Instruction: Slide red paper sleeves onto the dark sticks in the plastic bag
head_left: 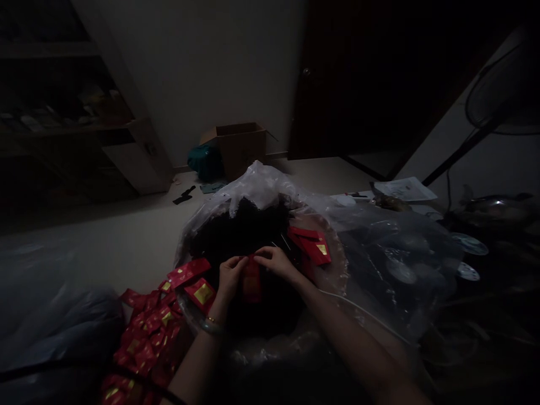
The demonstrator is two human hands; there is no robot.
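Observation:
Between my two hands hangs a small red packet, its upper edge pinched from both sides. My left hand, with a bangle at the wrist, grips the left corner, and my right hand grips the right one. Below them lies a dark mass inside a round container lined with clear plastic. Red packets with gold patches rest at the container's right side. More red packets lie on its left rim. The dim light hides whether the held packet is sealed.
A heap of red packets stands at the lower left. Clear plastic sheeting spreads to the right, near a standing fan. Farther back are a cardboard box, a teal bag and a dark door.

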